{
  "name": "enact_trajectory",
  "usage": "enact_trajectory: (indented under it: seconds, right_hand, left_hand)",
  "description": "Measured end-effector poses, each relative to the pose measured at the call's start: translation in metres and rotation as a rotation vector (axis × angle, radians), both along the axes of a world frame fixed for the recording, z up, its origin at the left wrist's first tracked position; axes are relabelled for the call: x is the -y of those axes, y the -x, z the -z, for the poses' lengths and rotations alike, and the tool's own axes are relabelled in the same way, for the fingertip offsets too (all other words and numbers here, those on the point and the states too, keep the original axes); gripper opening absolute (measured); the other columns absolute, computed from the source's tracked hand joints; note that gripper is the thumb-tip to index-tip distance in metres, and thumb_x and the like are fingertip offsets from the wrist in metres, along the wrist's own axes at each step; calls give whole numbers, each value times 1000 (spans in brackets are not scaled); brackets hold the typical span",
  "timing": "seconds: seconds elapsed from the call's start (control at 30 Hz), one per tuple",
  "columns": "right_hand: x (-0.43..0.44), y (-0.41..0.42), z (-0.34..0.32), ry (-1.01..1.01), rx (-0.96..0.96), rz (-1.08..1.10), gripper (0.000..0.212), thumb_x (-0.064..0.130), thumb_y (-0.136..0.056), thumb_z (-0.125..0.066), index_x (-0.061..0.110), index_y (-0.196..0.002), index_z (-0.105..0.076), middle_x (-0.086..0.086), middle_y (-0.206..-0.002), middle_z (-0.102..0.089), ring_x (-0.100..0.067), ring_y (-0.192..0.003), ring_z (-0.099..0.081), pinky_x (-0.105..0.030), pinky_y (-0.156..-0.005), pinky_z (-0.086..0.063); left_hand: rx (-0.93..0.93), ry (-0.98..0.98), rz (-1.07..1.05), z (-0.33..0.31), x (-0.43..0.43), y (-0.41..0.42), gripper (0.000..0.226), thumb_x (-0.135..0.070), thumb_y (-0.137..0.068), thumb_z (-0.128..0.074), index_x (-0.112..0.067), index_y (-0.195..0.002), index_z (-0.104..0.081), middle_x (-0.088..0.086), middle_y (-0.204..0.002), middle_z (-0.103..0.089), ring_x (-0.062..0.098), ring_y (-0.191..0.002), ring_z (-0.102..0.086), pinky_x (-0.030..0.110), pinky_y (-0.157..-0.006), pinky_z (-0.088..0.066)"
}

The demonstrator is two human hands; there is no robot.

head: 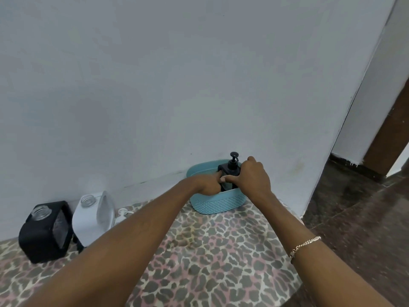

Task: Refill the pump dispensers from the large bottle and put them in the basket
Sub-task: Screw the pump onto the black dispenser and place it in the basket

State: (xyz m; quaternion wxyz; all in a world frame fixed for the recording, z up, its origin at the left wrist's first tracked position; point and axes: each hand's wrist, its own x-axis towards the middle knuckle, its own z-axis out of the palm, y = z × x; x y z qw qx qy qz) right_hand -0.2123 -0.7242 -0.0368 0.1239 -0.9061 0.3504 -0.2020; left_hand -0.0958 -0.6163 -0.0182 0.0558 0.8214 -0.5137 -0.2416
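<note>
one black dispenser [37, 240], one white dispenser [88, 224], left of basket [217, 204]

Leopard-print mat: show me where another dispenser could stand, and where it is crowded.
Free: the leopard-print mat before the blue woven plastic basket, between the forearms. Crowded: by the wall at left, where the black square dispenser, white square dispenser and white pump head cluster; and in the basket, where left hand and right hand meet at the black pump dispenser.

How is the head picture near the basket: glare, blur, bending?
Head view: soft light, no glare; white wall's corner edge bows from the wide lens; dark square pump dispenser in the teal woven basket is dim, partly hidden by left hand and right hand.
</note>
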Motion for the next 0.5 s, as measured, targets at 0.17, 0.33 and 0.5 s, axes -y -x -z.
enact_trajectory:
  seconds: [0.17,0.33,0.5]
  right_hand:
    - [-8,6,-4,-32,-26,21,70,73,-78,-73,10,-106,-65,-4,-110,-47,-30,-110,-53,-47,-86,-52]
    - [-16,18,-5,-34,38,17,68,69,-80,-74,11,-114,-61,-7,-119,-50,-32,-111,-53,-48,-87,-51]
    - [-36,36,-13,-28,182,-12,83,57,-84,-78,10,-146,-50,-11,-138,-51,-32,-125,-50,-49,-98,-49]
  left_hand:
    - [26,123,-29,3,-7,6,53,-16,-103,-49,-20,-155,-39,15,-135,-64,31,-113,-59,37,-90,-44]
    - [-11,466,-166,5,-25,11,47,-24,-100,-65,-11,-143,-55,10,-140,-64,27,-128,-60,39,-106,-50]
    - [2,711,-215,5,-62,16,55,-22,-97,-66,-17,-150,-51,5,-146,-61,20,-137,-54,41,-113,-46]
